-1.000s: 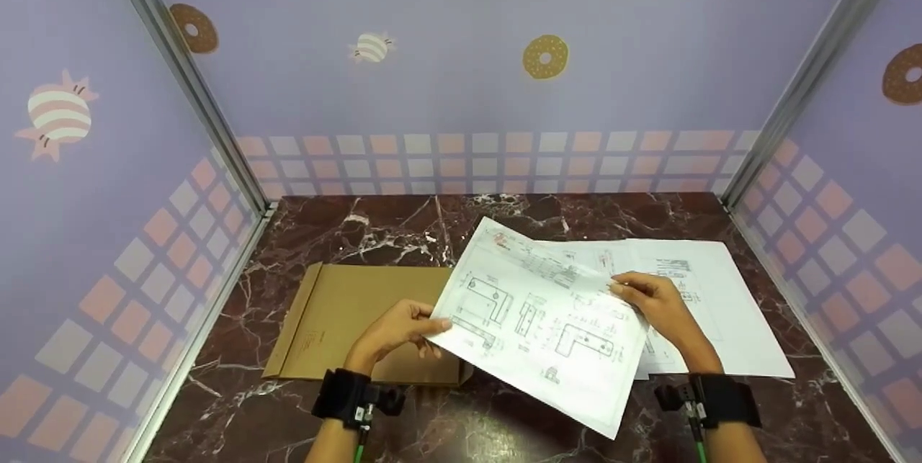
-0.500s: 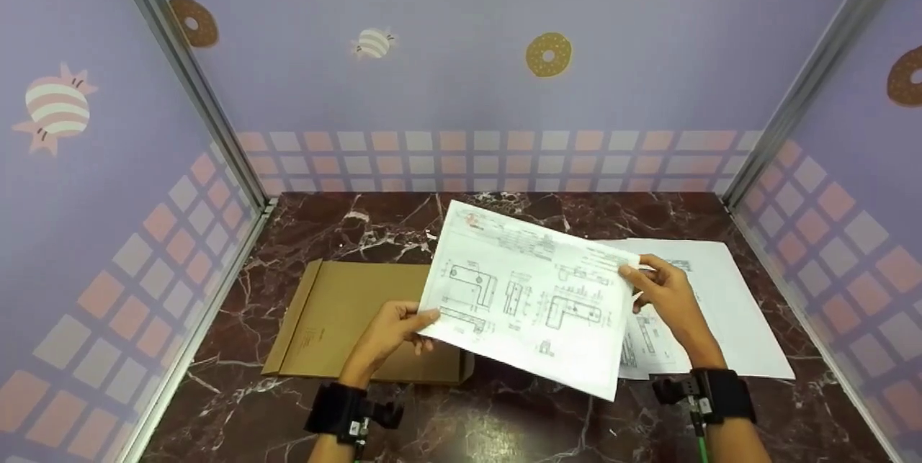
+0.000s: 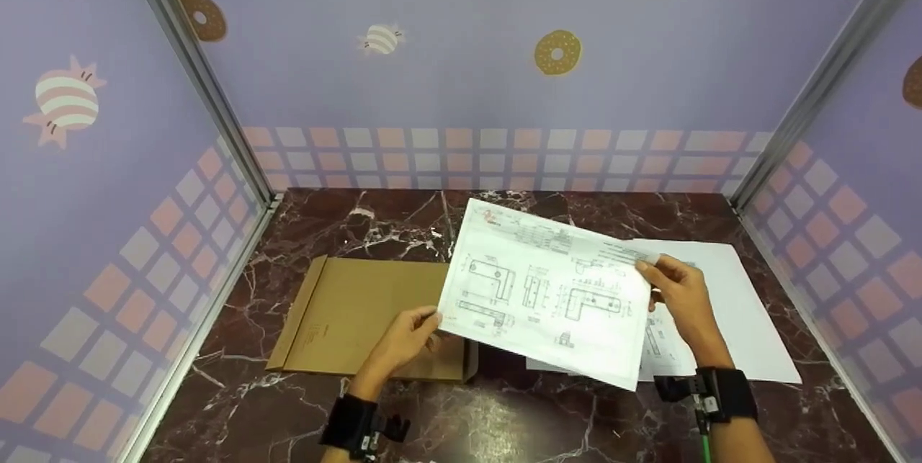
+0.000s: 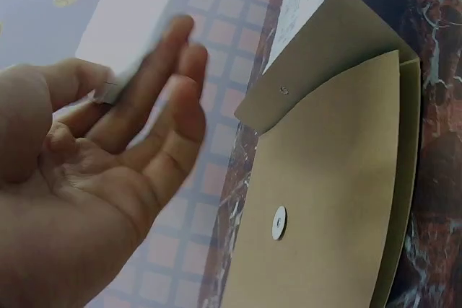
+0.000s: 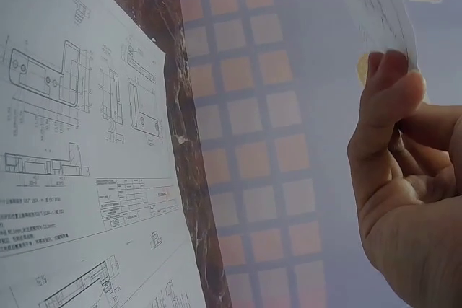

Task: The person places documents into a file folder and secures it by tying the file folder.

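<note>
A sheet of paper printed with a technical drawing (image 3: 536, 290) is held up, tilted, above the table. My left hand (image 3: 407, 337) pinches its lower left corner between thumb and finger; in the left wrist view, the other fingers of that hand (image 4: 108, 149) extend beyond the paper. At the upper right corner my right hand (image 3: 677, 290) pinches the sheet, as the right wrist view also shows. Under the left hand lies a brown paper envelope (image 3: 367, 304). The left wrist view shows its flap (image 4: 336, 52) raised and a round white button (image 4: 279, 223) on its front.
More drawing sheets (image 3: 749, 319) lie overlapping on the right side of the dark marbled table (image 3: 497, 420). Patterned panels (image 3: 461, 88) with metal corner posts (image 3: 198, 81) enclose the table at the back and both sides.
Both hands have raised the sheet and levelled it somewhat, its lower edge moving up and away from me. It swung left, then slightly back right. The envelope and other sheets stay on the table.
</note>
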A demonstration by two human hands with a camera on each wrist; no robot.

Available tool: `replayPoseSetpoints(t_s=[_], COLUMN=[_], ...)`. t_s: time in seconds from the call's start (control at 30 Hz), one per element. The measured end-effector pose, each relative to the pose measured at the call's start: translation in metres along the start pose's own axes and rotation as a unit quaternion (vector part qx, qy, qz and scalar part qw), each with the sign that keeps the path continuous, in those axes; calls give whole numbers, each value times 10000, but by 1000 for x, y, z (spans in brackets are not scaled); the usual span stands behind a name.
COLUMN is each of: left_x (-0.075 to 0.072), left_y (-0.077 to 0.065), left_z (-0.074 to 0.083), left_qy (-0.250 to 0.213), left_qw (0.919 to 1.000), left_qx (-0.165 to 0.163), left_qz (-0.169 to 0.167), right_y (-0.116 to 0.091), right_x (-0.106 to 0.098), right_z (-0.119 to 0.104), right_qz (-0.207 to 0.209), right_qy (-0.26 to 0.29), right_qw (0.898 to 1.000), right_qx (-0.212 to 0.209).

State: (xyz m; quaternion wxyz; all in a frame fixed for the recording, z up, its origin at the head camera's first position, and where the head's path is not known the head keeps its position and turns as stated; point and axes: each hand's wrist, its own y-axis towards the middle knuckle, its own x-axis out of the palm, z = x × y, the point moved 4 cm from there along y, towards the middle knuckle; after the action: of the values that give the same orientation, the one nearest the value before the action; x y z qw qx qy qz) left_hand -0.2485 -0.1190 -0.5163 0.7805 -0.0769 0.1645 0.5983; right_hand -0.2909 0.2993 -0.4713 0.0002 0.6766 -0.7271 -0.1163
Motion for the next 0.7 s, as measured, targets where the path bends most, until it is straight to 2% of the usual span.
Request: replayPoseSetpoints(t_s=[0.07,0.1,0.17,0.27,0.3,0.37,0.43,0.57,0.6,0.7], left_x=[6,10,19,33,37,44,48,55,57,60], left_y=[-2,-3,-4,-2,-1,1,2,1,0,-2], left_z=[3,5,9,12,12,12,10,8,8,5], left_qy=[815,1296,2191,3158,3356,3625,3797,3923,3940,3809], left_qw=[9957,9891,9688,9346,9264,9151,9089,9066,9066,9152], left_qx=[276,420,665,906,921,899,780,600,574,509], left_qz=[342,554,943,1365,1438,1519,1536,1437,1396,1216], right_y=[-1,-1,-1,-1,-1,-2,-3,-5,-5,-6], right_x=[-3,-4,-7,-11,-12,-15,-19,-31,-35,-43], right_z=[1,1,2,3,3,3,3,3,4,6], right_qz=[191,270,390,552,594,655,674,640,645,701], right_qy=[80,150,217,266,318,339,354,183,166,232], right_qw=[9998,9995,9990,9981,9977,9972,9970,9976,9976,9968], right_qx=[25,46,65,90,107,140,172,194,212,300])
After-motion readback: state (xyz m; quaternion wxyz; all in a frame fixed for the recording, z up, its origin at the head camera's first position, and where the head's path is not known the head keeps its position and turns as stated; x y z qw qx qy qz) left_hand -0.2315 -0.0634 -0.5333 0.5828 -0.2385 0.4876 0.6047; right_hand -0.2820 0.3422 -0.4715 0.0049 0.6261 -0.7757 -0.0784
